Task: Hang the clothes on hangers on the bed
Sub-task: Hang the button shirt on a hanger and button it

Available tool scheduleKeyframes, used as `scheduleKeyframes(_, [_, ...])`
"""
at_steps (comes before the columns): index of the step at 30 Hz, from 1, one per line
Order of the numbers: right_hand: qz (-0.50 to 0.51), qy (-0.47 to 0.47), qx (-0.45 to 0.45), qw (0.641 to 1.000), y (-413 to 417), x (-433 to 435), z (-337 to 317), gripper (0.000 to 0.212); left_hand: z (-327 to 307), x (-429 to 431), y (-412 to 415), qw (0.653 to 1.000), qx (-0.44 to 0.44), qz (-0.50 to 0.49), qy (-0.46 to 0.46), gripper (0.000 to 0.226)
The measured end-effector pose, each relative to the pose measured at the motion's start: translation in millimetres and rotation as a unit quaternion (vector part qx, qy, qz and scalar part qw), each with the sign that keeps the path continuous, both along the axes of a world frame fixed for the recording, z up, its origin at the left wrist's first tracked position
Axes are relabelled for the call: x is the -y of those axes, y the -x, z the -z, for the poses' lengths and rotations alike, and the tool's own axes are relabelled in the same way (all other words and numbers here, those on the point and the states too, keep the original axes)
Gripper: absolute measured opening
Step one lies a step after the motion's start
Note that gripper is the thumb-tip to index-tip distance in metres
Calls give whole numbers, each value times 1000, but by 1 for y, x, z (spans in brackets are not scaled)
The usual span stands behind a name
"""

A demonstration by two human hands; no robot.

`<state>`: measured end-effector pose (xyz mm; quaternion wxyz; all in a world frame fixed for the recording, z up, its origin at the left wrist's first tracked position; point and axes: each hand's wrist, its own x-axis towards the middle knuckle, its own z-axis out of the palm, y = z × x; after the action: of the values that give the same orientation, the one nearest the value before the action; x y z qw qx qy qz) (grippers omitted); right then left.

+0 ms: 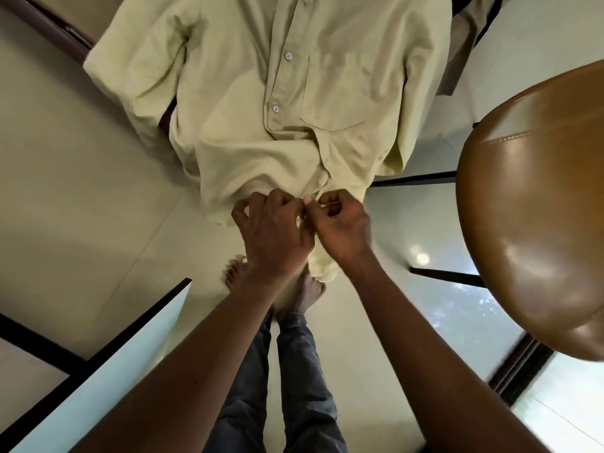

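A pale yellow-green button-up shirt fills the upper middle of the head view, its collar end toward me and its tail at the top. My left hand and my right hand meet at the shirt's collar and top of the placket. Both pinch the fabric there with curled fingers, close together and touching. A fold of the collar hangs down below my hands. No hanger shows; whatever lies under the shirt is hidden.
A brown leather chair back stands at the right. A dark-edged pale panel juts in at lower left. Beige floor tiles and my bare feet lie below. A window sits at lower right.
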<state>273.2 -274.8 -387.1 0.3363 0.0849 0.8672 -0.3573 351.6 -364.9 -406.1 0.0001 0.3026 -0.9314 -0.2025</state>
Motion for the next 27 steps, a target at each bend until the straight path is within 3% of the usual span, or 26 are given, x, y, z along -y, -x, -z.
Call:
scheduleKeyframes(3, [76,78,50,993,-7,-8,9,12,0,0,0,998,-21,-1,-63,11])
scheduleKeyframes(6, [151,191,142,959,0,-16,5,17,-5,-3,3,984,-66,-16,-165,12])
scheduleKeyframes(8, [139,223,172,949,3,-21,4,18,-8,-3,1,967,-97,-57,-230,12])
scheduleKeyframes(12, [66,214,170,960,3,-29,1,26,-12,4,-1,915,-73,-129,-374,17])
scheduleKeyframes(17, [40,213,117,969,2,-29,-8,16,-16,-1,0,905,-83,-165,-383,9])
scheduleKeyframes(21, [92,207,108,968,3,-28,-8,20,-15,-6,3,906,-72,-195,-368,14])
scheduleKeyframes(27, [166,194,98,962,-3,-27,-8,18,-22,-11,2,912,-61,-165,-369,7])
